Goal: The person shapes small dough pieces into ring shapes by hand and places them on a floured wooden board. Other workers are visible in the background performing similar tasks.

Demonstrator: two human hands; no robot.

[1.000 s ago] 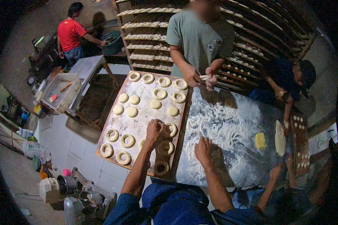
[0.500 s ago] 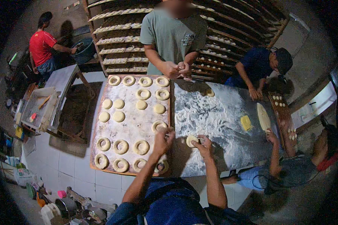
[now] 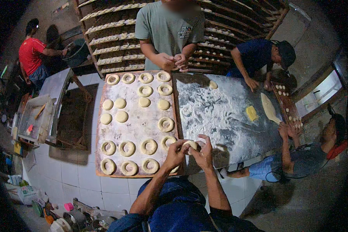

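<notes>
Between my two hands, over the board's right edge and the floured table, is a small round piece of pale dough [image 3: 190, 144]. My left hand [image 3: 176, 154] closes on its left side, while the fingers of my right hand [image 3: 202, 151] curl round its right side, thumb against it. Whether the dough has a hole through it is hidden by my fingers. Under and left of my hands lies a floured wooden board [image 3: 133, 124]. Several dough rings [image 3: 142, 147] sit on it in rows, along with several flat dough discs [image 3: 121, 116].
Flour coats the dark table [image 3: 208, 127], where a yellow lump [image 3: 252, 113] lies. Across from me stands a person in a grey-green shirt [image 3: 172, 29], hands together. At right, two people work near a long dough strip [image 3: 269, 108]. Racks [image 3: 116, 50] of dough stand behind.
My left hand has come right from above a ring on the board to the dough piece that my right hand held. Both hands now grip it. The view has shifted slightly.
</notes>
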